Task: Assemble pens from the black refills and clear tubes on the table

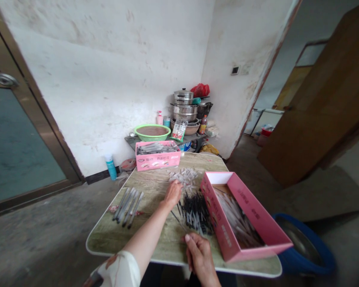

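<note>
My left hand point(173, 193) reaches over the table to the near edge of a pile of small clear pieces point(184, 176); its fingertips are partly hidden. Near the table's front edge, my right hand point(199, 253) pinches a thin dark-tipped pen refill point(178, 220) between thumb and finger, the tip pointing up and left. Between the hands and the long pink box point(227, 235) lies a heap of black pen parts point(197, 211). That box holds many clear pen barrels point(239, 219). Several assembled-looking pens point(128, 207) lie side by side at the left.
A second pink box point(158, 161), full of pens, stands at the far edge of the table point(155, 247). Behind it are a green basin point(152, 137) and stacked steel pots point(184, 107). A blue tub point(326, 255) sits on the floor at right.
</note>
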`<state>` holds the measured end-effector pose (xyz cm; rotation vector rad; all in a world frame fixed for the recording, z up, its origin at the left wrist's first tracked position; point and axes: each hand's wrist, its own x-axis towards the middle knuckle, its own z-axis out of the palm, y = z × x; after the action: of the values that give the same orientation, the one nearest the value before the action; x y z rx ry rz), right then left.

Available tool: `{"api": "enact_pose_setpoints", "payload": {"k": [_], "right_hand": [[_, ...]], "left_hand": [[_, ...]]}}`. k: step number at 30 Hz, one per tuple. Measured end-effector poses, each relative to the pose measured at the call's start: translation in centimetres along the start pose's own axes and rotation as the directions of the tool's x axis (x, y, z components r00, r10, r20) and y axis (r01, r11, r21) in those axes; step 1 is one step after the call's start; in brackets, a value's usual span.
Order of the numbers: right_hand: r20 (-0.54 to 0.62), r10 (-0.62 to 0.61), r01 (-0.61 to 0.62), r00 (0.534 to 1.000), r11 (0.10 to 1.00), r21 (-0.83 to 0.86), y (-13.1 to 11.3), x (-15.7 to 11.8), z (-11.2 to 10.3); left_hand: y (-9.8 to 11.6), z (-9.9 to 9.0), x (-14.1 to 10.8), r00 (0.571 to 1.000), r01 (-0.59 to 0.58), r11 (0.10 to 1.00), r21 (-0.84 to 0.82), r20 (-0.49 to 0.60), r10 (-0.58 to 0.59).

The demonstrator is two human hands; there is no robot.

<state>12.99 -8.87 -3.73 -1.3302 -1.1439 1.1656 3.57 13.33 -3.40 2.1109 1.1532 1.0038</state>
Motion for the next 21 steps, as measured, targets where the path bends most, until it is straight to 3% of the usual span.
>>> {"api": "enact_pose_setpoints", "payload": {"k": [5,7,11,14,16,19,21], "right_hand": [[0.000,-0.008,0.008,1.000,1.000,0.015,-0.1,-0.1,-0.1],[-0.011,-0.016,0.016,1.000,1.000,0.017,-0.1,0.0,-0.1],[0.000,-0.016,0.016,1.000,1.000,0.016,-0.7,-0.2,0.1],[0.025,-0.049,0.050,0.998,0.997,-0.055,-3.5,-1.1,-0.1],[0.030,-0.133,0.136,0.991,0.975,-0.176,-6.4,-2.0,-1.0],[-0.071,-0.328,0.262,0.942,0.851,-0.455,-10.8,-2.5,-4.0],[-0.129,-0.417,0.247,0.900,0.731,-0.637,-12.7,-1.8,-7.0]], "left_hand": [[0.4,-2.3,-2.4,1.000,-0.009,0.992,0.126,-0.018,0.011],[0.8,-3.5,-4.1,0.998,0.048,0.973,0.227,-0.046,-0.039],[1.1,-5.1,-7.3,0.993,0.090,0.959,0.268,0.048,-0.107],[1.0,-5.2,-8.7,0.984,0.114,0.962,0.246,0.107,-0.143],[0.8,-5.0,-9.1,0.986,0.116,0.969,0.217,0.095,-0.139],[0.5,-4.6,-9.4,0.996,0.079,0.982,0.174,0.037,-0.086],[0.3,-4.4,-9.5,0.999,0.048,0.986,0.162,0.009,-0.050]]}}
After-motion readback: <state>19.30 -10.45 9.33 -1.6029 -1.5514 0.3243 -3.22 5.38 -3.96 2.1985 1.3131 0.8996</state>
